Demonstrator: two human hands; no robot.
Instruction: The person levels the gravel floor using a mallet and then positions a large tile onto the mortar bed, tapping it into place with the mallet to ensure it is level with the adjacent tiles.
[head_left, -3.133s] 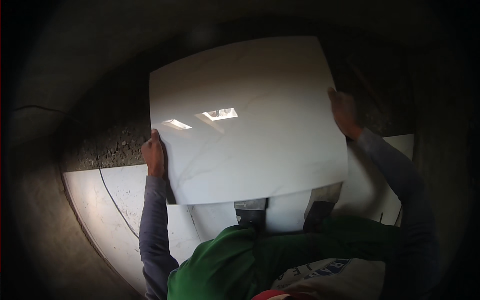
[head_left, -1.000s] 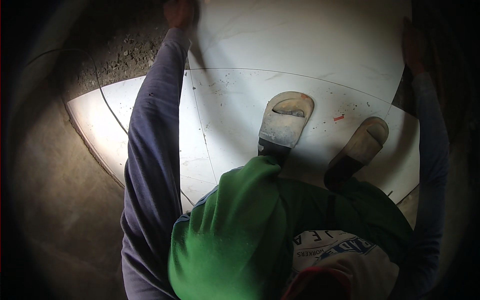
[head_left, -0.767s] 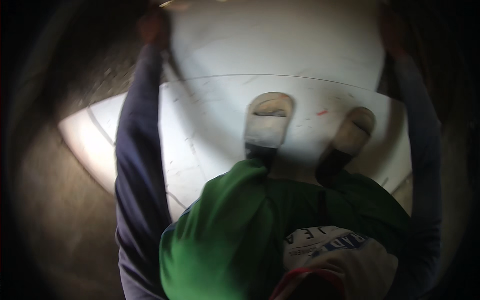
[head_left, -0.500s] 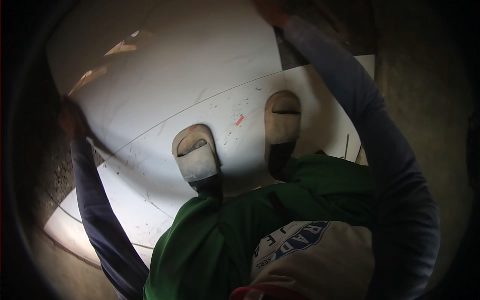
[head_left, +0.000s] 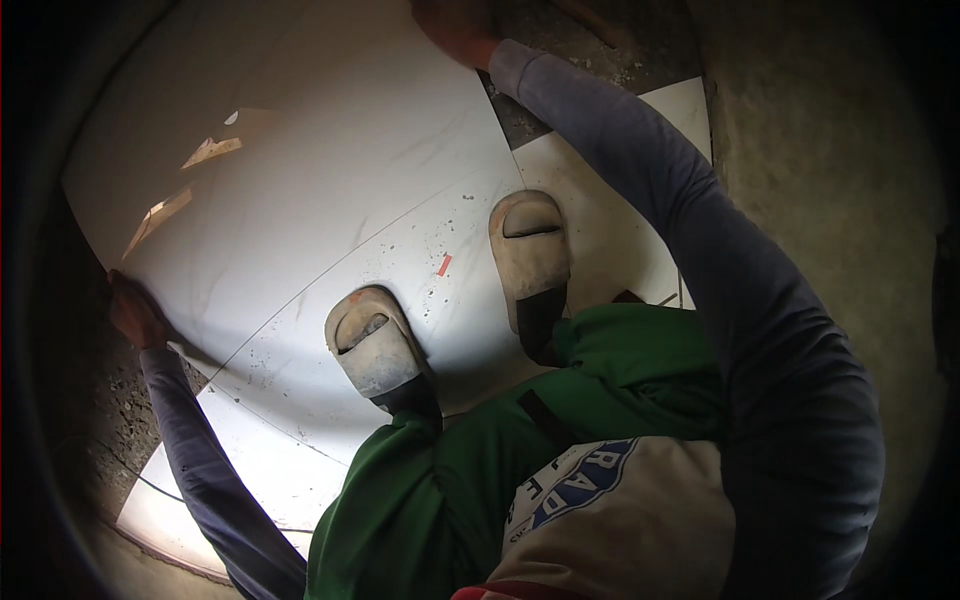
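A large glossy white tile (head_left: 330, 110) with faint grey veins spans the far left and middle. My left hand (head_left: 138, 312) is closed round its left edge, near the near-left corner, with the fingertips hidden. Along the tile's right edge, near the top of the picture, my right hand (head_left: 458, 30) grips it, its fingers partly out of the picture. The tile's near edge lies along a thin seam against a white floor tile (head_left: 470, 350), on which I stand in worn tan slides.
A small red strip (head_left: 444, 265) and dark crumbs lie on the floor tile by my feet. Rough dark ground (head_left: 640, 50) shows at the upper right, and gravelly ground (head_left: 125, 400) at the left. A thin cable (head_left: 150, 485) crosses the brightly lit lower-left tile. Bare concrete (head_left: 810, 150) runs along the right.
My view has shifted. In the picture, my right hand and the tile's right edge sit farther left, and my left hand sits lower. Both hands stay on the tile.
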